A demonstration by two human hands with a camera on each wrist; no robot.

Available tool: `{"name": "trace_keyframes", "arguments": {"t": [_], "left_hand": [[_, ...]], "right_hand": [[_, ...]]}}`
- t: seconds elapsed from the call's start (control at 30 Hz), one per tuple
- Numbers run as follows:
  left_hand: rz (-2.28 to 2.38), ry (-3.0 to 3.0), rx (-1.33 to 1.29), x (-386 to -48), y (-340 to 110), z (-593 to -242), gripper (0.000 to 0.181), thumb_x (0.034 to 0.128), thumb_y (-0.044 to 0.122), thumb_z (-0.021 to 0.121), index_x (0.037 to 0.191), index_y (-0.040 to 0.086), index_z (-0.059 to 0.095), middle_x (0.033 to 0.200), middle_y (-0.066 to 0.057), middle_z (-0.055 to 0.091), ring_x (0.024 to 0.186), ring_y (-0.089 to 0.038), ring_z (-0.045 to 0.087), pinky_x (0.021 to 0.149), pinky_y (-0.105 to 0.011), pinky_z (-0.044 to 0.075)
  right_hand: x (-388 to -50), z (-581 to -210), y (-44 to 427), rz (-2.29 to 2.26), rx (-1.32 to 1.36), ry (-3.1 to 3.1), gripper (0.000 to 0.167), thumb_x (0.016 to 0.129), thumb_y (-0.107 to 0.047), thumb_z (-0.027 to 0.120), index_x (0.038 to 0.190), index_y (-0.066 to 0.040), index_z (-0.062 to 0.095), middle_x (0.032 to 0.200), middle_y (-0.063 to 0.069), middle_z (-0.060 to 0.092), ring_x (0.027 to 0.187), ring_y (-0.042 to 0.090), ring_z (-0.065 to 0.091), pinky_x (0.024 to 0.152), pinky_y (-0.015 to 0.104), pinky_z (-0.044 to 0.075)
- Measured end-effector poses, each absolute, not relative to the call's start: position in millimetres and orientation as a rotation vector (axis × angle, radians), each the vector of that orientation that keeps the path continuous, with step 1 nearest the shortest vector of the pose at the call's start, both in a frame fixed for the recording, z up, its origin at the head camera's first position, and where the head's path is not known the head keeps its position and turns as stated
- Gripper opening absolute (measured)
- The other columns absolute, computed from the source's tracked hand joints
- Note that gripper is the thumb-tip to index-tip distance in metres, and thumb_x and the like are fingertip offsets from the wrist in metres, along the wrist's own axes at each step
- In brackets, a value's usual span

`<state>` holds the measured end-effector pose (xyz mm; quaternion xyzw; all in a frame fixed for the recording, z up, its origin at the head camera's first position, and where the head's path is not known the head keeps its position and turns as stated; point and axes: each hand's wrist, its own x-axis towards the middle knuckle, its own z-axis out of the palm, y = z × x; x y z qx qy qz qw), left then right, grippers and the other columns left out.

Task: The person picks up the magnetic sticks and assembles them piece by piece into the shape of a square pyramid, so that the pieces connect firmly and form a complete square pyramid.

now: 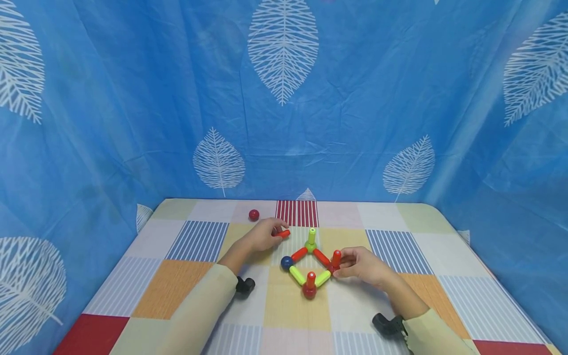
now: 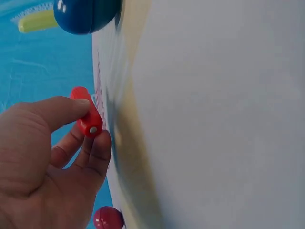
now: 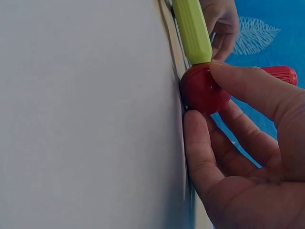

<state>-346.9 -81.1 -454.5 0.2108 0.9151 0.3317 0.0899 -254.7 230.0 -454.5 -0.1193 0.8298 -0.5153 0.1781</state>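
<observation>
My left hand (image 1: 265,234) pinches a loose red magnetic rod (image 2: 86,114) between thumb and fingers, with a metal dot showing at its end. A four-sided frame of magnetic rods and balls lies on the table. Its corners are a blue ball (image 1: 286,263), a green ball (image 1: 310,246), a front red ball (image 1: 309,291) and a right red ball (image 3: 202,93). My right hand (image 1: 366,266) grips that right ball with thumb and fingertips. Upright rods stand on the green ball and both red balls; the blue ball's top is bare.
A loose red ball (image 1: 254,215) lies behind my left hand, near the table's back edge. The table has a patchwork cloth (image 1: 293,315). Blue leaf-print curtains (image 1: 355,98) hang behind and at both sides. Black wrist cameras (image 1: 388,325) sit by my sleeves.
</observation>
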Motion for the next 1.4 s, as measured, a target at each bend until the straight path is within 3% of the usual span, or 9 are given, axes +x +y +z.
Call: {"name": "trace_keyframes", "arguments": {"t": [0.17, 0.5, 0.73, 0.83, 1.13, 1.4], "left_hand": [[1.073, 2.668, 0.665, -339, -85, -451, 0.039, 0.0946, 0.009, 0.071, 0.133, 0.016, 0.066, 0.108, -0.002, 0.065, 0.100, -0.019, 0.060, 0.093, -0.038, 0.055], [1.362, 2.513, 0.677, -321, -94, -449, 0.029, 0.0942, 0.009, 0.072, 0.120, 0.019, 0.064, 0.111, 0.000, 0.067, 0.104, -0.018, 0.064, 0.096, -0.039, 0.057], [1.518, 2.447, 0.677, -310, -95, -446, 0.033, 0.0921, 0.007, 0.075, 0.124, 0.011, 0.065, 0.114, -0.003, 0.068, 0.102, -0.019, 0.067, 0.096, -0.037, 0.058], [1.533, 2.429, 0.694, -305, -95, -446, 0.032, 0.0914, 0.006, 0.075, 0.122, 0.007, 0.066, 0.113, -0.003, 0.070, 0.102, -0.019, 0.069, 0.095, -0.038, 0.059], [1.492, 2.390, 0.791, -296, -94, -446, 0.024, 0.0879, 0.006, 0.079, 0.107, 0.014, 0.068, 0.105, -0.002, 0.072, 0.101, -0.018, 0.070, 0.093, -0.035, 0.060], [1.474, 2.384, 0.839, -294, -90, -448, 0.023, 0.0874, 0.001, 0.077, 0.107, 0.010, 0.067, 0.104, -0.005, 0.072, 0.099, -0.017, 0.069, 0.091, -0.034, 0.060]], "right_hand": [[-255, -454, 230, -1.454, -0.344, 2.347, 0.032, 0.082, -0.009, 0.083, 0.109, 0.003, 0.070, 0.099, 0.011, 0.075, 0.092, 0.020, 0.067, 0.078, 0.029, 0.055], [-255, -455, 230, -1.439, -0.331, 2.363, 0.033, 0.082, -0.009, 0.084, 0.111, 0.002, 0.070, 0.098, 0.009, 0.074, 0.092, 0.019, 0.067, 0.077, 0.029, 0.055], [-255, -456, 230, -1.445, -0.326, 2.360, 0.034, 0.081, -0.008, 0.084, 0.111, 0.002, 0.070, 0.097, 0.008, 0.074, 0.091, 0.019, 0.067, 0.077, 0.028, 0.055], [-254, -456, 231, -1.449, -0.324, 2.356, 0.035, 0.081, -0.008, 0.084, 0.111, 0.003, 0.070, 0.097, 0.008, 0.074, 0.091, 0.019, 0.066, 0.077, 0.027, 0.055], [-254, -456, 231, -1.444, -0.313, 2.366, 0.036, 0.081, -0.009, 0.084, 0.112, 0.003, 0.070, 0.097, 0.008, 0.073, 0.091, 0.019, 0.066, 0.077, 0.028, 0.055], [-254, -456, 231, -1.448, -0.300, 2.367, 0.037, 0.081, -0.009, 0.085, 0.113, 0.003, 0.070, 0.097, 0.008, 0.074, 0.091, 0.020, 0.066, 0.077, 0.028, 0.055]]}}
